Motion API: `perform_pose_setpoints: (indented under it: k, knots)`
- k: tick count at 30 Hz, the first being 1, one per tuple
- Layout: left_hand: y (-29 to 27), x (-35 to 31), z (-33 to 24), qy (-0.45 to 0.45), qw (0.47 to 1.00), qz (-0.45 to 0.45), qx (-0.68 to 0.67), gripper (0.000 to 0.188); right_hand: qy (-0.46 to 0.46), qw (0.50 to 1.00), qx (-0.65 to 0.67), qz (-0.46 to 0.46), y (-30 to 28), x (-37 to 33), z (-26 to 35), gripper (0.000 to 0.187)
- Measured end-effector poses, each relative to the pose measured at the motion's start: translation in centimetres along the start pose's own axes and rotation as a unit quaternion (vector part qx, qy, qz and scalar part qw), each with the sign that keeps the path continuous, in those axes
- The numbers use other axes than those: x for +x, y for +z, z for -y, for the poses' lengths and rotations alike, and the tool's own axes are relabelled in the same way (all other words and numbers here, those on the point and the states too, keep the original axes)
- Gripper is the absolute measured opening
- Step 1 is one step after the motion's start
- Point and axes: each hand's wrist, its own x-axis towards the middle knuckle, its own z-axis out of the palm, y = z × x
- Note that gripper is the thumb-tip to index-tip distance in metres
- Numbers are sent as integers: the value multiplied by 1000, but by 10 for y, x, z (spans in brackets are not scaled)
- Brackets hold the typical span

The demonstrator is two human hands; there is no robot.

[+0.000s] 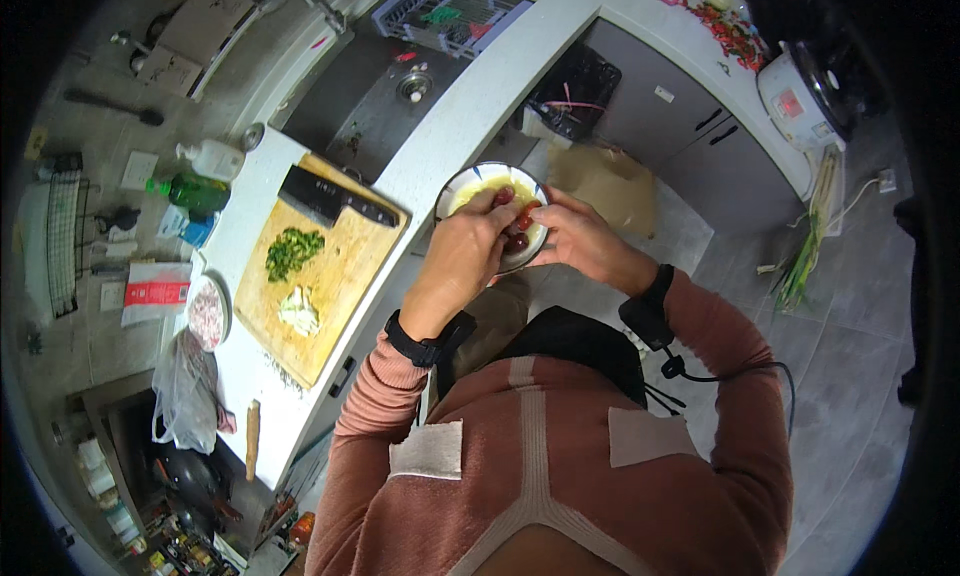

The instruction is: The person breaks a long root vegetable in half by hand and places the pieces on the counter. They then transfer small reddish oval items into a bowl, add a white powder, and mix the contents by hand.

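A small white bowl (463, 182) with blue marks inside its rim is held in front of me, above the floor beside the counter. In it lie a few dark red, round fruits (515, 243) and something pale yellow. My right hand (588, 238) grips the bowl's right side, thumb at the rim and fingers partly hidden underneath. From the left, my left hand (462, 251) reaches over the rim, its bent fingertips closed against the red fruits. What sits between those fingertips is partly hidden.
On the left counter, a cutting board (345, 276) carries a cleaver (335, 198), chopped greens (293, 252) and chopped white pieces (299, 311). A bowl of minced meat (207, 314) and a plastic bag (186, 396) stand beyond. The sink (375, 106) lies ahead; a rice cooker (800, 96) stands right.
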Motion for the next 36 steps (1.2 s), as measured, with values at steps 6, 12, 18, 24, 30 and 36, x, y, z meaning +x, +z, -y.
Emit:
perform_pose_setpoints:
  k: [6, 12, 18, 24, 30, 36]
  knots:
    - [-9, 72, 11, 51, 994, -92, 27, 34, -22, 999, -37, -19, -28, 37, 64, 42]
    - [-12, 143, 35, -36, 997, -65, -15, 34, -2, 999, -41, 15, -61, 84, 112, 44]
    - [2, 177, 50, -46, 984, -164, 49, 33, 75, 996, -22, 36, -103, 148, 146, 42]
    - [31, 199, 83, -170, 961, -216, 16, 26, 128, 985, -52, 102, -144, 221, 161, 43]
    - [53, 210, 115, -237, 944, -199, 113, 52, 185, 976, -84, 76, -156, 273, 148, 44]
    - [54, 233, 144, -317, 947, -50, 1, 52, 206, 967, -132, 67, -144, 283, 148, 42]
